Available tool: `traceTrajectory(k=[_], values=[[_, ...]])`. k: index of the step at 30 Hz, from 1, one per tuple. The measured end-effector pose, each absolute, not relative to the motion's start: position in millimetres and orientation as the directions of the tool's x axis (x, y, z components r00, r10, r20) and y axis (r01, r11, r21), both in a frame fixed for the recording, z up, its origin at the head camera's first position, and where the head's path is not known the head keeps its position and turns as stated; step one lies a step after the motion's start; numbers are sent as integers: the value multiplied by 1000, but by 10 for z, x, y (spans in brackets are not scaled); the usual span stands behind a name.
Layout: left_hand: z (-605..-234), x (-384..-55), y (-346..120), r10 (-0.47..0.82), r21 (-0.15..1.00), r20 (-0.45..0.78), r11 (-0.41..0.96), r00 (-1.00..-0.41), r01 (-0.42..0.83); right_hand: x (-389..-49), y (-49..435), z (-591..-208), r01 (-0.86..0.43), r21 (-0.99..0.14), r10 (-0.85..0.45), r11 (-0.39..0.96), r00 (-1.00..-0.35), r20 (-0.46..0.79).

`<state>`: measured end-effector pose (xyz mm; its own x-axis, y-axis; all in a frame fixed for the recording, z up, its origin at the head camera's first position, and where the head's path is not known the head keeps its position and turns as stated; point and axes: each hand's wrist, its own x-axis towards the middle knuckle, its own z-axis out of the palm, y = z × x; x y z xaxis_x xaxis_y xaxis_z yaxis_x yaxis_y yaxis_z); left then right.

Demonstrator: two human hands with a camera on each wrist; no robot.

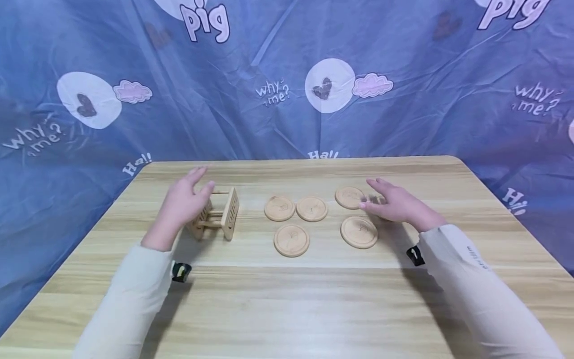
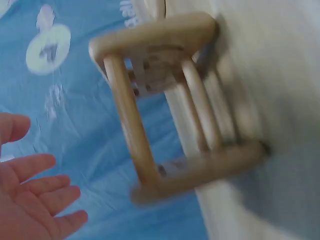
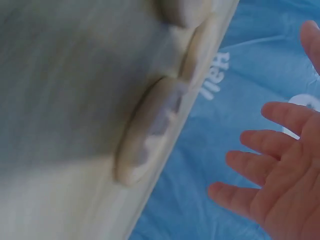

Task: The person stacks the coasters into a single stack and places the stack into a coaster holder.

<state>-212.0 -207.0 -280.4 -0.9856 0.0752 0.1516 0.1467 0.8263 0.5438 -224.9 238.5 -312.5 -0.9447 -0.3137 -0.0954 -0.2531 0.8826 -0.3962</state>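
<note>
Wooden rack (image 1: 231, 214), two end panels joined by rods, stands on the table (image 1: 287, 309); left hand (image 1: 183, 200) is just beside the rack, apart from it in the left wrist view, fingers extended and spread, holding nothing; at least five round wooden discs (image 1: 291, 240) lie flat to the rack's right; right hand (image 1: 396, 203), well right of the rack near the outermost discs, has fingers extended and parted, gripping nothing; blue printed cloth (image 1: 219, 132) hangs behind the rack.
</note>
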Motion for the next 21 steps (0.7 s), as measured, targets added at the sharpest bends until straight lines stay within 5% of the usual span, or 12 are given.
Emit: traceTrajectory(k=[10, 16, 21], values=[[-3055, -2025, -2368, -206, 928, 66, 373, -976, -16, -2268, 2594, -3249, -221, -373, -286, 901, -950, -129], [-3219, -2002, -2372, -218, 987, -111, 89, -970, -133, -2302, 2676, -3309, -198, -371, -277, 907, -945, -175], [-3336, -1992, -2366, -224, 984, -170, 11, -960, -177, -2328, 2695, -3351, -180, -381, -270, 907, -942, -197]])
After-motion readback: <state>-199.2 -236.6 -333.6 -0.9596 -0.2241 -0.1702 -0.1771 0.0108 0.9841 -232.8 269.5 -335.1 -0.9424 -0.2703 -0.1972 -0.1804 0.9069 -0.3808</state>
